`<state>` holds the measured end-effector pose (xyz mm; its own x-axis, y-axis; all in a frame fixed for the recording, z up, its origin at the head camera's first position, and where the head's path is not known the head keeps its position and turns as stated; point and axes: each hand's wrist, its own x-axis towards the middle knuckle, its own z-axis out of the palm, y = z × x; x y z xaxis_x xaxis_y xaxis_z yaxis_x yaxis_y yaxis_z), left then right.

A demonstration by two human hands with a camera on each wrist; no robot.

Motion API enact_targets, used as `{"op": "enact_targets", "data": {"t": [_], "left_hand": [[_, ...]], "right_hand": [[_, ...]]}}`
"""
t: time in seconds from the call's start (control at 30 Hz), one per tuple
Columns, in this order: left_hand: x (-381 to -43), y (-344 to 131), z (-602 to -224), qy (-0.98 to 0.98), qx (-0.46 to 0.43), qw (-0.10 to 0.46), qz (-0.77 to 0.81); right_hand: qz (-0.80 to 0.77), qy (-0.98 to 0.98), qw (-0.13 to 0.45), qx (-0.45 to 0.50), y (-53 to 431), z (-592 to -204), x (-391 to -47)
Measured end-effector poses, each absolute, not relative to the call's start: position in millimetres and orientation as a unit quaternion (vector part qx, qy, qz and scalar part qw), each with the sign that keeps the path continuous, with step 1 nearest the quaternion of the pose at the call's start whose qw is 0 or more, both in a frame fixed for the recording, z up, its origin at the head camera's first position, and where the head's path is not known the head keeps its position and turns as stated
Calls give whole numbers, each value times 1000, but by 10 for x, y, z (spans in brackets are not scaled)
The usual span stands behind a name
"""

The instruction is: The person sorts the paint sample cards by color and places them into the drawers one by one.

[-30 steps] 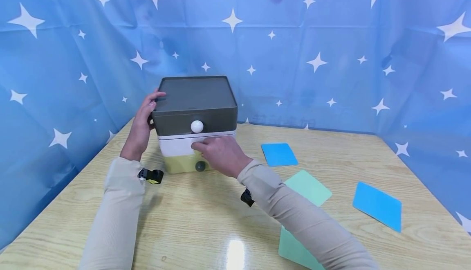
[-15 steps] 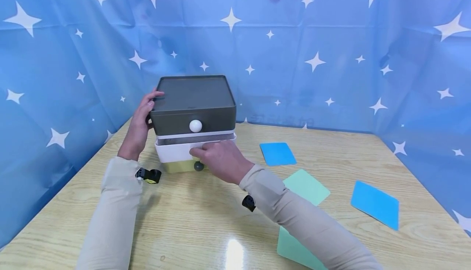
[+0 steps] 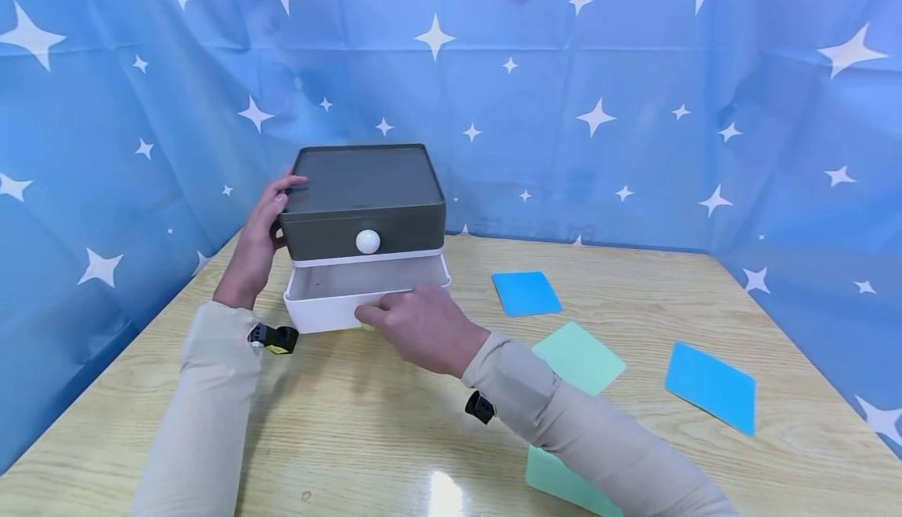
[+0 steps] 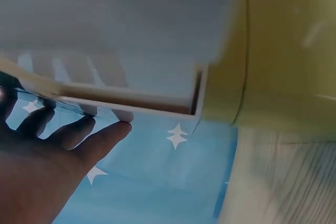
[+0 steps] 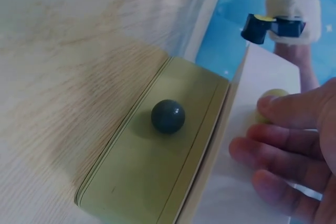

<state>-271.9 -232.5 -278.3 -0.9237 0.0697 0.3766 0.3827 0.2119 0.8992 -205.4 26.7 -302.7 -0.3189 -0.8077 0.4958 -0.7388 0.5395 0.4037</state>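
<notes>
A small three-tier drawer box has a dark grey top tier with a white knob. Its white middle drawer is pulled out, and the pale inside floor shows. With thumb and fingers my right hand pinches the drawer's yellow-green knob, partly hidden behind the thumb. My left hand rests along the box's left side, its fingers spread and fairly straight, fingertips at the top rim. Below sits the yellow-green bottom drawer with a dark round knob.
Right of the box, two blue sheets and two light green sheets lie on the wooden table; my right forearm passes over the green ones. A blue star-patterned curtain hangs behind.
The white middle drawer has slid out toward me from shut, my right hand moving back with its knob. My left hand has stayed on the box's side.
</notes>
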Motion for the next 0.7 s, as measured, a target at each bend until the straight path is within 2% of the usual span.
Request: {"op": "enact_targets", "data": {"t": [0.7], "left_hand": [[-2627,-2371,-2759,-786,-157,107,-588]], "right_hand": [[-40,-801,345,487,333,-3046,-1929]]}}
